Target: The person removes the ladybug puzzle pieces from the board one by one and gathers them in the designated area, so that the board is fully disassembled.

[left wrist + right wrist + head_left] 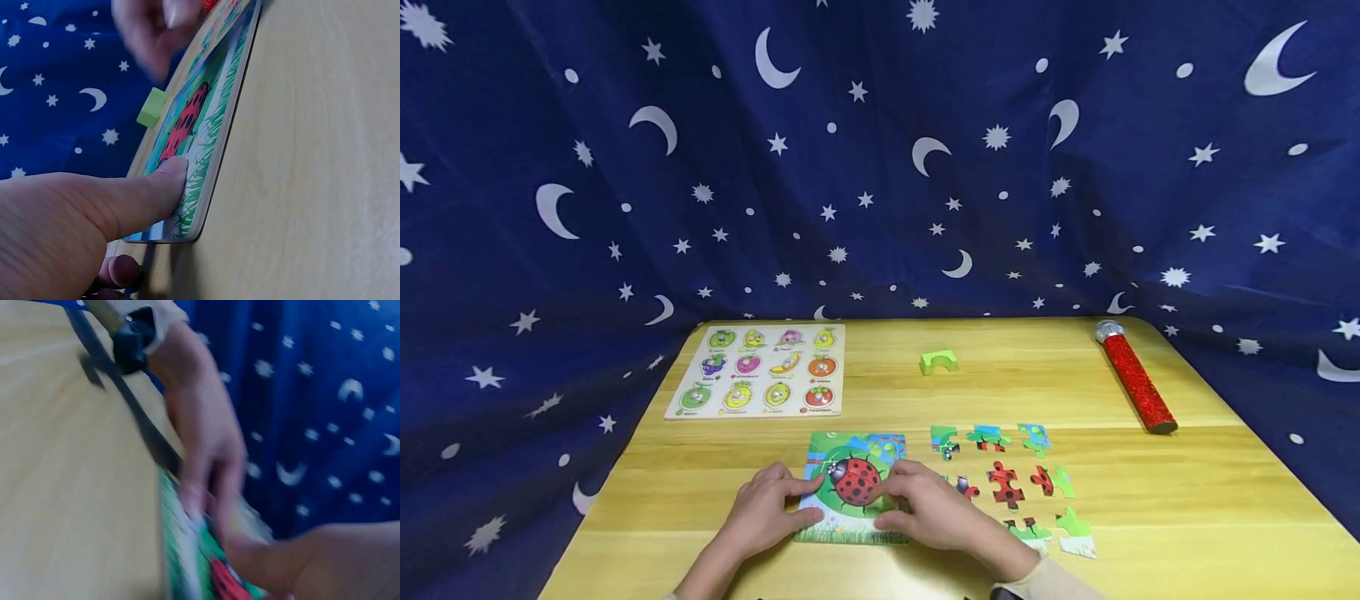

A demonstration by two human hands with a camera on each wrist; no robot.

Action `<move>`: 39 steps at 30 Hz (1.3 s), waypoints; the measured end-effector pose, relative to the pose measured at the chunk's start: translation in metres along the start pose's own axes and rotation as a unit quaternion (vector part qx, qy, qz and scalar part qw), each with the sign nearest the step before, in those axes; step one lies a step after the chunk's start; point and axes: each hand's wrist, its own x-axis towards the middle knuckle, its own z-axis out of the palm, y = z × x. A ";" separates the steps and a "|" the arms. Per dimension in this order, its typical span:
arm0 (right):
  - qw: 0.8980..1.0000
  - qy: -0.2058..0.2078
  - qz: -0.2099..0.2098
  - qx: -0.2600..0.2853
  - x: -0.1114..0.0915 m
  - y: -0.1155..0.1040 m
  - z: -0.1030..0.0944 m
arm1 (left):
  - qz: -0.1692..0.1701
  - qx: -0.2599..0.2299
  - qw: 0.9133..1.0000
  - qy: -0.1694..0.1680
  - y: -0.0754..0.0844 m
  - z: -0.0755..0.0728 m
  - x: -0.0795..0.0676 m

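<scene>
A square puzzle board (850, 535) with a red ladybird picture lies in front of me. My left hand (766, 510) holds its left edge; the left wrist view shows the thumb (164, 181) on the picture and the other fingers curled beside the edge. My right hand (936, 508) is over the board's right side, blurred in the left wrist view, its hold hidden. In that view a coloured flap (219, 31) slants up at the board's far end; I cannot tell what it belongs to. Several loose puzzle pieces (1006, 485) lie in rows to the right.
A white fruit picture board (756, 371) lies at the back left. A green arch block (938, 361) stands behind the puzzle, and a red glittery microphone (1138, 379) lies at the back right. A dark blue curtain (880, 167) with moons and stars hangs behind the wooden table (647, 500).
</scene>
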 end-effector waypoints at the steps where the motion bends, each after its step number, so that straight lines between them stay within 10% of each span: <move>1: 1.000 -0.004 0.006 -0.009 0.008 -0.004 0.006 | 0.001 -0.001 1.000 0.000 -0.001 0.000 0.000; 9: 0.998 0.011 0.047 -0.037 0.034 -0.014 0.044 | 0.011 0.008 1.000 0.011 -0.004 0.000 0.000; 28: 0.997 0.050 0.058 -0.009 0.035 -0.016 0.050 | 0.016 -0.007 1.000 -0.024 -0.003 -0.005 0.003; 39: 0.992 0.075 0.098 0.020 0.037 -0.022 0.055 | 0.048 -0.038 0.990 -0.127 -0.009 -0.024 0.009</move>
